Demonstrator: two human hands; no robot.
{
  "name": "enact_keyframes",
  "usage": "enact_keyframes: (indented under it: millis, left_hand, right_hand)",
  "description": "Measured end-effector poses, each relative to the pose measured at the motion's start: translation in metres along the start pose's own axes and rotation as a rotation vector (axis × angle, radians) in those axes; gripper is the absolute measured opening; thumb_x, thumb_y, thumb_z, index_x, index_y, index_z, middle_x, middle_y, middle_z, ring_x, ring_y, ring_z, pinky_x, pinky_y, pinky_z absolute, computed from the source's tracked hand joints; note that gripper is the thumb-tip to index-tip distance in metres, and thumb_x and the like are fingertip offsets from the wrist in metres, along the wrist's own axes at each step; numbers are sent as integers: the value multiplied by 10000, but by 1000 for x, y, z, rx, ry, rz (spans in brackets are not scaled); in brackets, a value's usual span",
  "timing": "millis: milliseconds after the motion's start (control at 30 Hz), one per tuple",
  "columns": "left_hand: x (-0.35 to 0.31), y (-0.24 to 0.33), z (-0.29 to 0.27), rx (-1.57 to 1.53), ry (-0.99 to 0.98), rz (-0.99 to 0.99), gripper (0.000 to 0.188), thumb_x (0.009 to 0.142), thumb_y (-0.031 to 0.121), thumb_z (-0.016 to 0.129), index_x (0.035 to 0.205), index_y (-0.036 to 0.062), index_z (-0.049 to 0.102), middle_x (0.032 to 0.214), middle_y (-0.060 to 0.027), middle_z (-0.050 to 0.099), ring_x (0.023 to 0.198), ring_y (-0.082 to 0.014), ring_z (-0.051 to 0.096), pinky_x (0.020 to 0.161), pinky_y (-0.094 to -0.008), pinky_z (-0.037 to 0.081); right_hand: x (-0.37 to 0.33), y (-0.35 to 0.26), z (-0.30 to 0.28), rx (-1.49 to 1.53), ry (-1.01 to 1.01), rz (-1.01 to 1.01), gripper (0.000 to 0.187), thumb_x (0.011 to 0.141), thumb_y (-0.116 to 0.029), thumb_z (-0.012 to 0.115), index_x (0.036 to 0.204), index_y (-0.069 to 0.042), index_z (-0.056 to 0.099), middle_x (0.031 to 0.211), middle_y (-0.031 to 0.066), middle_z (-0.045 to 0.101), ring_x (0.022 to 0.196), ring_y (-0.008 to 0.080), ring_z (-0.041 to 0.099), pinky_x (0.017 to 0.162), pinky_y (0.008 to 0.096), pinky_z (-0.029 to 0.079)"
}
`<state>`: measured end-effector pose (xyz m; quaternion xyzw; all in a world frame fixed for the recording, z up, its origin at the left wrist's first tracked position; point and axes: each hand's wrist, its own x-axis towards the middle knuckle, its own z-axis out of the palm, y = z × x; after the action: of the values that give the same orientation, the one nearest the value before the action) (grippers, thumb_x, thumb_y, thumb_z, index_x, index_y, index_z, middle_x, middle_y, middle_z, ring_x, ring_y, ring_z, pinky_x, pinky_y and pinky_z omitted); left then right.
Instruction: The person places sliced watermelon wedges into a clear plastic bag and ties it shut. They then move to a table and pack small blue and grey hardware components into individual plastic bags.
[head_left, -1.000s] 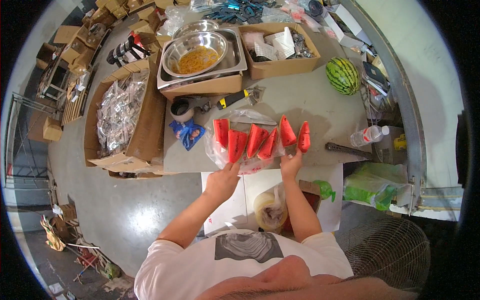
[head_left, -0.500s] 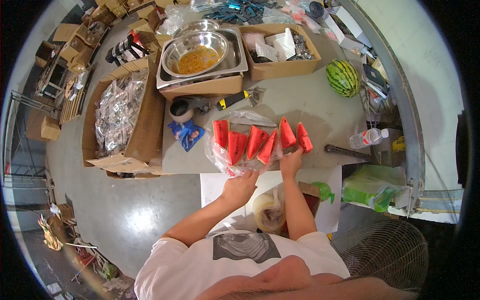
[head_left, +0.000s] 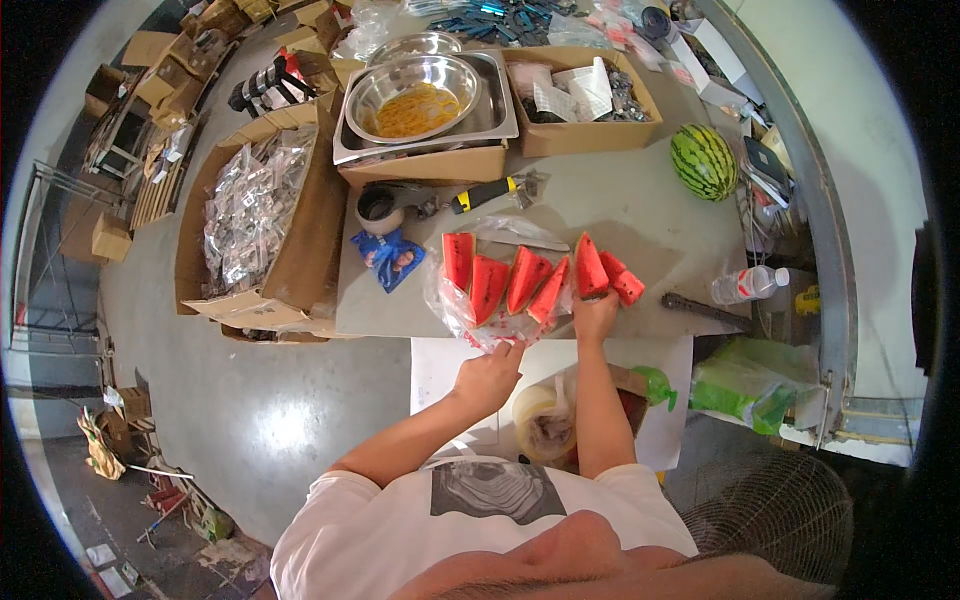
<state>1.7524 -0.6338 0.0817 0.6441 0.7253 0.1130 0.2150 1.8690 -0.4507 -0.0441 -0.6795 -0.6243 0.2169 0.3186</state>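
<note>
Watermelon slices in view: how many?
6 slices: four side by side over the clear bag, two farther right, by the right hand. None look hidden.

Six watermelon slices, one whole watermelon, two hands, one clear bottle

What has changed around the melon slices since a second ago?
The left hand moved right and toward the person, to the plastic bag's near edge. The rightmost slice tipped, its top leaning left; the right hand is now at the next slice's base. The whole watermelon and bottle stayed put.
</note>
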Motion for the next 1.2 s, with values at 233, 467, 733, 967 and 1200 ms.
enact_keyframes:
  millis: [233,467,733,967,1200]
  left_hand:
    - [-4,4,-9,-17,-29,-56,560,758,232,623,1241,96,374,1017,-125,532,698,-275,618,546,-370,510]
    - [-8,-1,-9,-46,-63,-77,583,753,232,629,1255,109,360,1014,-127,537,725,-289,618,552,-385,509]
    - [-16,-25,-4,3,13,-145,482,760,175,594,1200,105,409,951,-122,543,718,-275,618,552,-383,508]
    - [-26,-30,-10,58,26,-47,458,731,55,519,1172,156,447,990,-139,518,689,-254,615,536,-368,509]
    - [-34,-11,-32,156,-161,-139,522,715,50,531,1201,212,437,1048,-205,469,685,-286,612,537,-372,509]
  right_hand:
    - [0,-20,-17,108,-98,188,573,623,-233,727,1076,-32,440,979,194,587,920,365,564,791,405,439]
    - [-4,-18,-17,279,12,25,582,621,-198,720,1100,-37,431,1026,199,572,951,343,560,804,401,432]
    - [0,4,-10,398,-4,-32,582,621,-108,728,1102,-23,411,996,135,541,882,251,552,784,342,436]
    - [-18,-36,-91,754,-294,-63,607,620,-8,696,1152,-17,405,1064,100,515,917,171,531,772,301,459]
    - [3,-125,-119,113,-1098,-547,571,587,-129,698,1093,-70,440,919,172,584,876,338,580,729,364,445]
